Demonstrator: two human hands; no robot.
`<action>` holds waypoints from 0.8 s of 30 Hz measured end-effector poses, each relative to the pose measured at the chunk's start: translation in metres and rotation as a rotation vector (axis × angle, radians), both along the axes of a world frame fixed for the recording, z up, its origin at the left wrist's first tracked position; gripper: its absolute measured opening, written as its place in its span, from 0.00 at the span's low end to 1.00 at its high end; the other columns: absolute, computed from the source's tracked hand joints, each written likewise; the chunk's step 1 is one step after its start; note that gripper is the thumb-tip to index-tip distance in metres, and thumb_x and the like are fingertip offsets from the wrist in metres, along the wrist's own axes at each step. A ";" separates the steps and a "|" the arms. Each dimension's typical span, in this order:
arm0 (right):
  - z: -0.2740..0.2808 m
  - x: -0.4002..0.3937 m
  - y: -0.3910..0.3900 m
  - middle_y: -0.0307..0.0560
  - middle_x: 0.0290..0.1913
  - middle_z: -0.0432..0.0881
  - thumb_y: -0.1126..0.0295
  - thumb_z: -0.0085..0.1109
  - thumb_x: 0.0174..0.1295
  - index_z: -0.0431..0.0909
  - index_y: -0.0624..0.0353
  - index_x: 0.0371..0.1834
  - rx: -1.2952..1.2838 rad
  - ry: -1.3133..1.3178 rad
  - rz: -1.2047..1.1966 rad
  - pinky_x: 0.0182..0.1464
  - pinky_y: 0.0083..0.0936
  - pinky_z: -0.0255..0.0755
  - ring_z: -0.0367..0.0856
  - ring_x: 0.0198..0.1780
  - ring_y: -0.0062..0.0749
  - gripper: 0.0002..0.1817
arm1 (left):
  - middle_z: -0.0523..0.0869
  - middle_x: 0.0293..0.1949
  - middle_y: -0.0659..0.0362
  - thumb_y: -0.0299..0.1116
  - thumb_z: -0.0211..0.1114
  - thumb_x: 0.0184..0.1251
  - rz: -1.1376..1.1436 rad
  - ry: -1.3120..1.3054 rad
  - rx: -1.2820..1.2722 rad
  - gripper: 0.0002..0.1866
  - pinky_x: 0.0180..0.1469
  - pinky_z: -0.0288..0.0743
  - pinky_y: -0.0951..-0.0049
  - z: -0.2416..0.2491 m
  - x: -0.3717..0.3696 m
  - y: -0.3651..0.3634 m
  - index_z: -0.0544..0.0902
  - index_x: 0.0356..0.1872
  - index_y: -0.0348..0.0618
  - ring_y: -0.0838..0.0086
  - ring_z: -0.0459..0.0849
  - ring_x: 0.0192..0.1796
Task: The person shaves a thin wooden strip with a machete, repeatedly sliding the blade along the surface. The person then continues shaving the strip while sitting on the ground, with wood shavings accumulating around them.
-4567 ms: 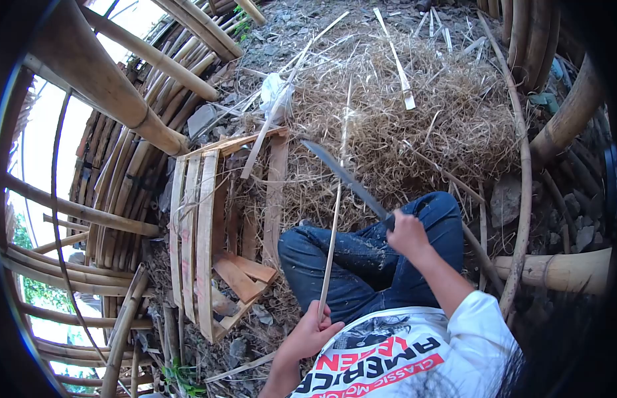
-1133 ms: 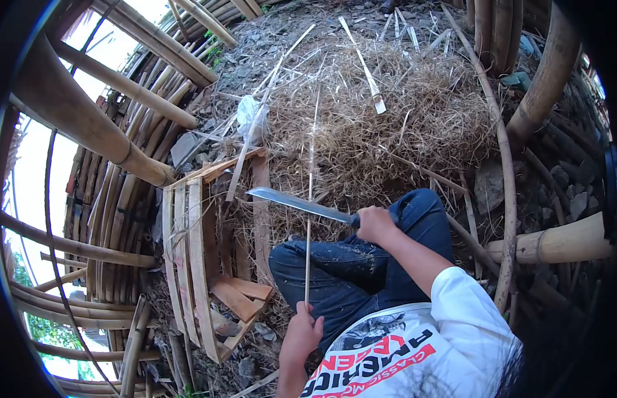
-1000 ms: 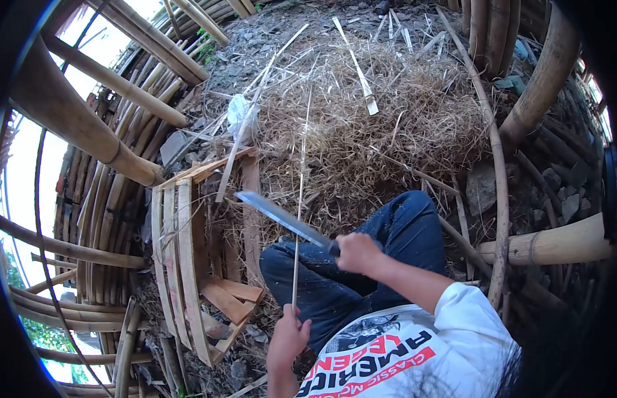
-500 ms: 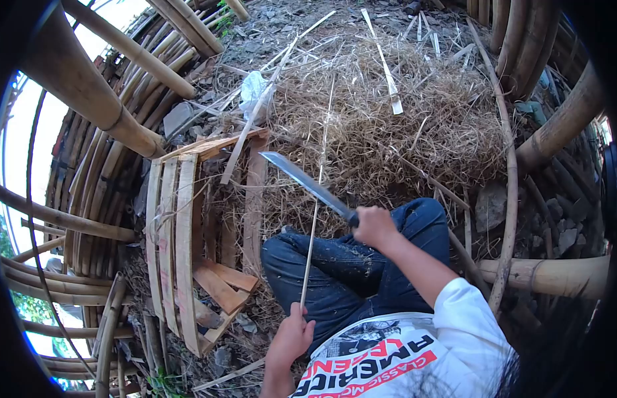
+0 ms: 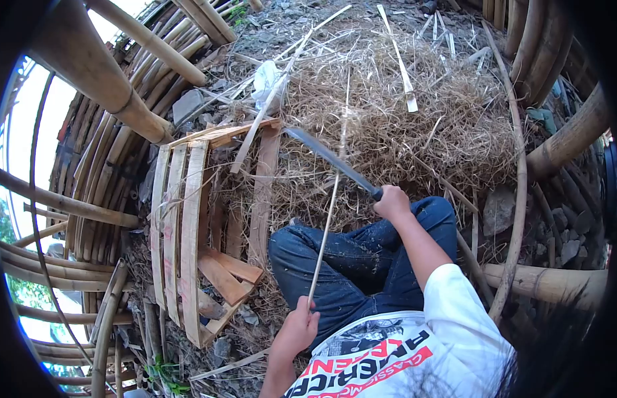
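**Long knife [image 5: 328, 158] over the thin strip [image 5: 325, 237]!**

And here's the left hand [image 5: 298, 328] on the near side, its grip closed around the near end of the thin strip! That strip slants away over the jeans [image 5: 296, 257], far end out among the pale shavings [image 5: 388, 146]. Across to the right, the right hand [image 5: 392, 203] has its grip wrapped round the handle, blade angled far and left across the strip. Touching, or just above? Hard to say from up here. Over on the left sits a slatted wooden crate [image 5: 191, 225], a white plastic bag [image 5: 263, 81] just beyond it!
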State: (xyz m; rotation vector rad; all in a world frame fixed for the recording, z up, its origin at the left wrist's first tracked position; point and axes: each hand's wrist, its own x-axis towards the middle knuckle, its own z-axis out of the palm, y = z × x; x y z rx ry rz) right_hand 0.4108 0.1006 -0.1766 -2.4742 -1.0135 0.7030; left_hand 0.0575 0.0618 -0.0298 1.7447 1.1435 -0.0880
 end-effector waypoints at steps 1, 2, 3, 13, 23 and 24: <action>0.001 -0.002 -0.003 0.58 0.37 0.86 0.65 0.65 0.50 0.82 0.60 0.37 0.008 -0.036 0.033 0.49 0.43 0.80 0.86 0.42 0.52 0.14 | 0.72 0.19 0.58 0.25 0.62 0.67 -0.023 -0.027 -0.033 0.13 0.25 0.66 0.69 0.000 0.005 -0.004 0.67 0.46 0.37 0.73 0.70 0.20; 0.002 -0.005 -0.009 0.60 0.37 0.86 0.65 0.65 0.51 0.81 0.62 0.37 0.014 -0.075 0.057 0.48 0.43 0.80 0.86 0.42 0.53 0.14 | 0.72 0.19 0.58 0.26 0.62 0.68 -0.055 -0.056 -0.067 0.13 0.25 0.65 0.68 -0.001 0.011 -0.006 0.67 0.46 0.37 0.73 0.69 0.20; 0.018 -0.013 -0.013 0.61 0.36 0.86 0.64 0.65 0.52 0.80 0.64 0.37 0.003 -0.082 0.080 0.48 0.43 0.80 0.86 0.42 0.54 0.15 | 0.71 0.19 0.61 0.26 0.63 0.67 -0.048 -0.074 -0.092 0.14 0.24 0.63 0.71 0.000 0.014 -0.009 0.66 0.45 0.37 0.78 0.67 0.20; 0.033 -0.119 -0.076 0.57 0.25 0.83 0.61 0.68 0.45 0.76 0.57 0.34 0.340 0.032 0.518 0.37 0.45 0.79 0.84 0.31 0.54 0.17 | 0.68 0.18 0.65 0.29 0.66 0.67 0.009 -0.008 -0.102 0.15 0.22 0.61 0.75 0.005 0.002 0.001 0.67 0.43 0.39 0.82 0.65 0.20; 0.006 -0.045 -0.068 0.57 0.29 0.84 0.63 0.67 0.44 0.83 0.56 0.31 0.332 0.062 0.219 0.41 0.45 0.78 0.84 0.37 0.54 0.12 | 0.76 0.21 0.54 0.33 0.64 0.67 0.036 0.138 0.112 0.14 0.29 0.70 0.64 0.057 0.029 -0.022 0.71 0.46 0.38 0.65 0.77 0.23; 0.010 -0.053 -0.070 0.58 0.30 0.84 0.63 0.67 0.46 0.82 0.60 0.31 0.300 0.111 0.214 0.39 0.44 0.78 0.84 0.37 0.56 0.13 | 0.77 0.21 0.53 0.35 0.64 0.66 0.045 0.215 0.135 0.15 0.30 0.71 0.62 0.060 0.030 -0.023 0.72 0.46 0.39 0.61 0.80 0.25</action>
